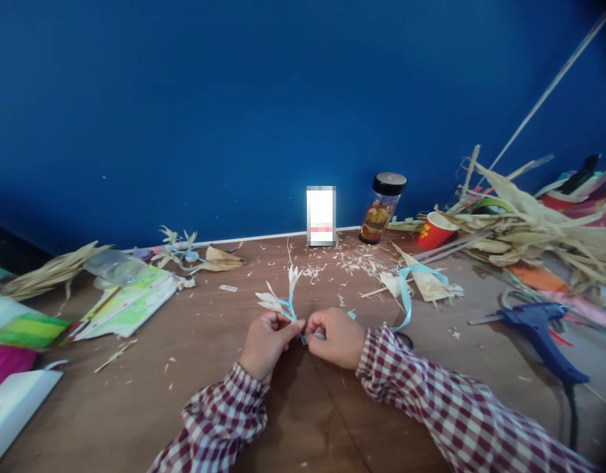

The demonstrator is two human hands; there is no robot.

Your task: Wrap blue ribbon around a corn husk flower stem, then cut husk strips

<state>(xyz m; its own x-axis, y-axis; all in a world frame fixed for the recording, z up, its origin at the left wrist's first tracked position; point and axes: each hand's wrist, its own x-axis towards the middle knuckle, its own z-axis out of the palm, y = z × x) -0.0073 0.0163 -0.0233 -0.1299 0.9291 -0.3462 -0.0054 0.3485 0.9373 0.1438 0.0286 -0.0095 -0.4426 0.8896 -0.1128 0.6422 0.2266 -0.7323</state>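
Note:
My left hand [266, 341] is closed around the stem of a corn-husk flower sprig [289, 303], pale petals on branches wrapped in light blue. The sprig's tips point up and away from me. Close beside it, my right hand [336, 336] is curled shut in a pinch at the lower end of the stem, with a bit of light blue strip [319, 336] showing between its fingers. More light blue ribbon [406, 303] lies in a loop past my right sleeve, by cut pieces of husk [430, 282]. Both sets of fingertips are partly hidden.
Husk scraps [355, 261] litter the brown table. A lidded jar [382, 209] and red paper cup [435, 230] stand at the back. Right lie a blue glue gun [542, 335] and a husk pile [520, 230]; left, a painted sheet [130, 305] and another sprig [182, 253].

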